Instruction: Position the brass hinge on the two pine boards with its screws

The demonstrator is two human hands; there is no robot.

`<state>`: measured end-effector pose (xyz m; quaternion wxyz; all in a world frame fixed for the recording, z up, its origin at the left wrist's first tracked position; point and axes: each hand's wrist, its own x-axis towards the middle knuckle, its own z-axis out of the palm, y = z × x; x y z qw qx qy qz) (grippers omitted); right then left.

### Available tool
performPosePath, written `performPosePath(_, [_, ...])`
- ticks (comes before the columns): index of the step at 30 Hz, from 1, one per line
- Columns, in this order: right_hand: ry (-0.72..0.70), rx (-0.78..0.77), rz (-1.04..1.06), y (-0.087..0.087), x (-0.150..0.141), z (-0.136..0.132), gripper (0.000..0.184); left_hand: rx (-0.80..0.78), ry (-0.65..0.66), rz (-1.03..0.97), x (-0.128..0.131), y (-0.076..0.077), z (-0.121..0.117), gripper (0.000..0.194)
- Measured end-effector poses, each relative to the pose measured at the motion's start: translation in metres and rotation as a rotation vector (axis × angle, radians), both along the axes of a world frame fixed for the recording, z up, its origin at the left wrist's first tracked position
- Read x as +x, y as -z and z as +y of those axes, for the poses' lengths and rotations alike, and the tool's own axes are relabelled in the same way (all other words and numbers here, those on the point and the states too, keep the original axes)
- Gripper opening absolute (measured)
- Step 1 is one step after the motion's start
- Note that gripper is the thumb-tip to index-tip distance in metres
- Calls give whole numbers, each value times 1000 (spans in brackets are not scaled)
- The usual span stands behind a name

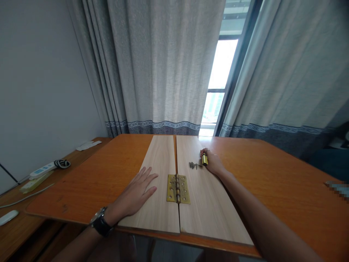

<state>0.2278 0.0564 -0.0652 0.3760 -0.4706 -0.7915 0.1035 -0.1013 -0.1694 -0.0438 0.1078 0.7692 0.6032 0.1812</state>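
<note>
Two boards (159,156) (212,207) bear a brass hinge (178,189), left hand (135,194) spread open, right hand (214,162) grasping a screwdriver (204,159)

Laid flat on orange-brown wooden table (89,182): 2 pale wood-grain boards (155,156), side by side, extending from near edge to far edge. Separated by 1 narrow gap, widening toward far end. At right, 1 pale item (338,189), too blurred to identify.
</note>
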Motion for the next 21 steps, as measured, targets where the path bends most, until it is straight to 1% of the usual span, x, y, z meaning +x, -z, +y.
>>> performPosePath(6, [10,-14,-9,-1,-5,-2,23,-3,19,-3,-1,-1,4,55])
performPosePath(13, [51,-42,55,1,-7,-2,20,-24,-14,49,2,0,7,52])
performPosePath(18, [82,-34,148,0,-7,-5,8,-54,-36,81,4,-6,5,51])
performPosePath(21, [119,-32,195,-1,-7,-5,13,-82,-42,103,7,-14,1,52])
